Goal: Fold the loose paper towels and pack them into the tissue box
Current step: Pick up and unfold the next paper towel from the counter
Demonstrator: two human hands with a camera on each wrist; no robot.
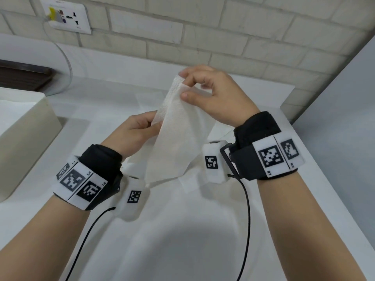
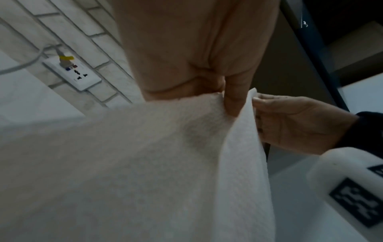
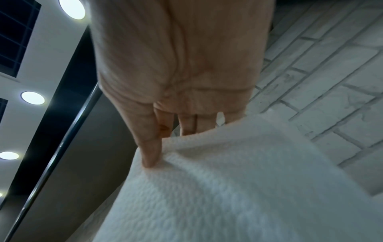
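Both hands are pinching one paper towel above the tabletop: left hand low, right hand high. Folding is only beginning; more towels are lying beneath, still unpacked.

The white marker band on the right wrist carries small printed labels beside its black-and-white square code patterns: "R1" near the lower edge and a second, blurred label that looks like "R3" at the far side. The white marker band on the left wrist has similar small labels beside its codes, one reading roughly "L5"; another is too blurred to read. Small print on the wall socket plate is illegible.
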